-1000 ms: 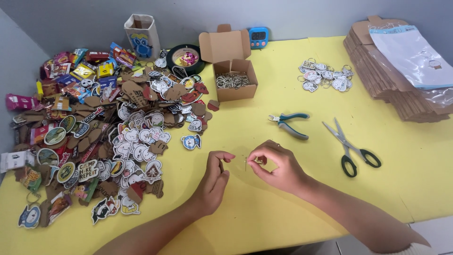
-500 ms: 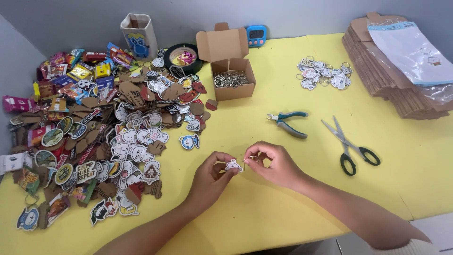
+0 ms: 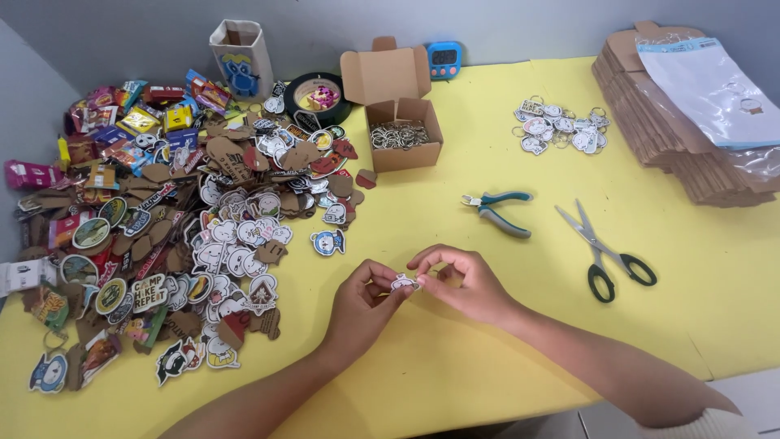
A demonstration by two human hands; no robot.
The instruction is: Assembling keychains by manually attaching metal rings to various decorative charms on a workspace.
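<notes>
White and small, the charm (image 3: pixel 403 283) sits pinched between the fingers of your left hand (image 3: pixel 363 305) and right hand (image 3: pixel 461 282), just as half a second ago; a second ago your hands were slightly apart. They hover near the front edge of the yellow worktop (image 3: pixel 455 366). A heap of stickers (image 3: pixel 179 219) fills the left side, an open cardboard box (image 3: pixel 402 122) sits toward the back, flat cartons (image 3: pixel 691 154) fill the right back corner. Pliers (image 3: pixel 497 210) and scissors (image 3: pixel 605 250) lie to your right, with bare room in front.
</notes>
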